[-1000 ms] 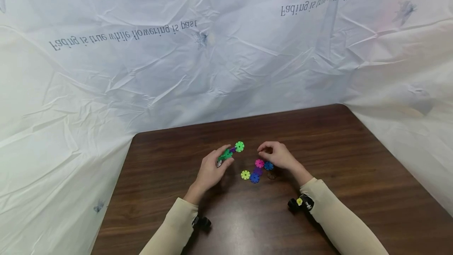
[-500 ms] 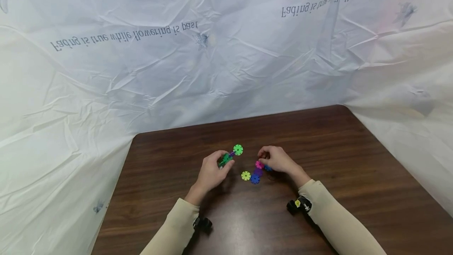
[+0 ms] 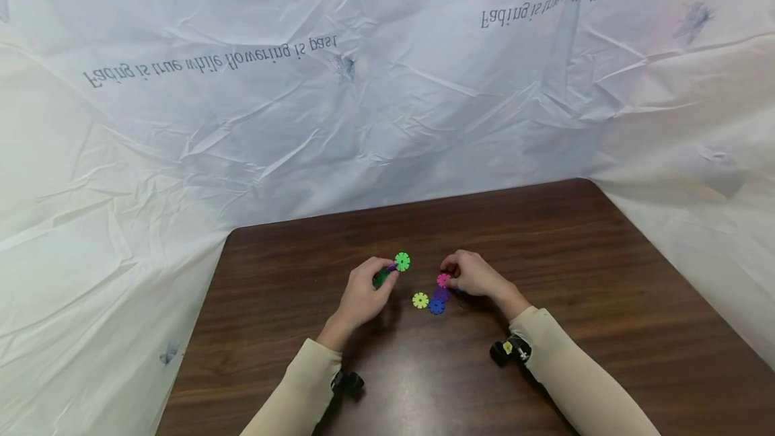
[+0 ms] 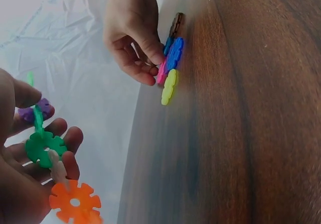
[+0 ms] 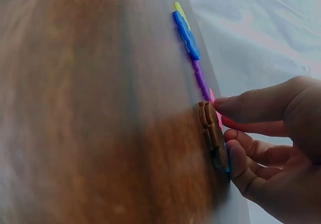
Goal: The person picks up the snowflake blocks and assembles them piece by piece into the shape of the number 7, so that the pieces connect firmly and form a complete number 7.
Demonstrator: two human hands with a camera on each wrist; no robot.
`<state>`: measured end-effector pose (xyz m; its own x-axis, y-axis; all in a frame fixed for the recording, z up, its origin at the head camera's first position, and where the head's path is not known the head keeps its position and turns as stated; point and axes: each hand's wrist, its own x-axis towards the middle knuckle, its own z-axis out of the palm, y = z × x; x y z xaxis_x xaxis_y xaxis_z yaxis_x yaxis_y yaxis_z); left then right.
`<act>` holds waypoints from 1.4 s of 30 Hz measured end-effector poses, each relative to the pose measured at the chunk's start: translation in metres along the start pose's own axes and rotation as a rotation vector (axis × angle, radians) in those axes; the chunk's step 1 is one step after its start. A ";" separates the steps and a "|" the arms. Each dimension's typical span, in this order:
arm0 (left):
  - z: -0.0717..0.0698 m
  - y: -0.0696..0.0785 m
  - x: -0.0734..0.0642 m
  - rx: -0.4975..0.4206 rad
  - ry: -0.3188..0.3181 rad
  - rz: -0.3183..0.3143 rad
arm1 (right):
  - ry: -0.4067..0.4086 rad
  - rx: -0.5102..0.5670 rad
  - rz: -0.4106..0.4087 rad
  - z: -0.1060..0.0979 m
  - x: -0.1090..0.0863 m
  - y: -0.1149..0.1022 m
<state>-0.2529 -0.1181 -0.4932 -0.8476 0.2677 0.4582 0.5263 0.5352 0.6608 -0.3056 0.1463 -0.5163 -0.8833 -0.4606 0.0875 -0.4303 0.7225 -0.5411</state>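
Note:
My left hand (image 3: pixel 361 295) holds a chain of joined snowflake discs off the table. A light green disc (image 3: pixel 406 262) is at its far end; in the left wrist view a purple disc (image 4: pixel 44 106), a green disc (image 4: pixel 32 146), a whitish one and an orange disc (image 4: pixel 61 202) follow. At the loose discs, my right hand (image 3: pixel 478 274) pinches a pink disc (image 3: pixel 443 276) between thumb and finger. Beside it lie a purple disc (image 3: pixel 443 295), a blue disc (image 3: pixel 435 309) and a yellow disc (image 3: pixel 420 305). A brown disc (image 5: pixel 215 138) sits under the right hand, another blue one mostly hidden.
The dark wooden table (image 3: pixel 514 382) extends around both hands. A white printed sheet (image 3: pixel 387 120) hangs behind it and down both sides. Small black cameras (image 3: pixel 348 383) are strapped to the wrists.
My right hand has come down toward the loose discs and now takes hold of the pink one. The light green end of the left hand's chain has shifted slightly nearer and left.

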 end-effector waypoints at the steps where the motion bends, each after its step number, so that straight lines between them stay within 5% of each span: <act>1: 0.000 0.000 0.000 -0.006 0.004 0.001 | 0.001 -0.006 -0.010 0.000 0.000 0.000; 24: 0.000 0.000 -0.004 0.049 -0.011 -0.011 | 0.023 0.070 -0.009 0.001 0.001 0.001; 42: -0.001 0.000 -0.003 0.072 -0.009 -0.004 | 0.216 0.252 -0.163 -0.015 0.003 -0.015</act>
<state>-0.2503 -0.1195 -0.4944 -0.8506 0.2721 0.4500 0.5166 0.5922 0.6184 -0.3047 0.1418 -0.4953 -0.8372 -0.4208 0.3494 -0.5334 0.4865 -0.6920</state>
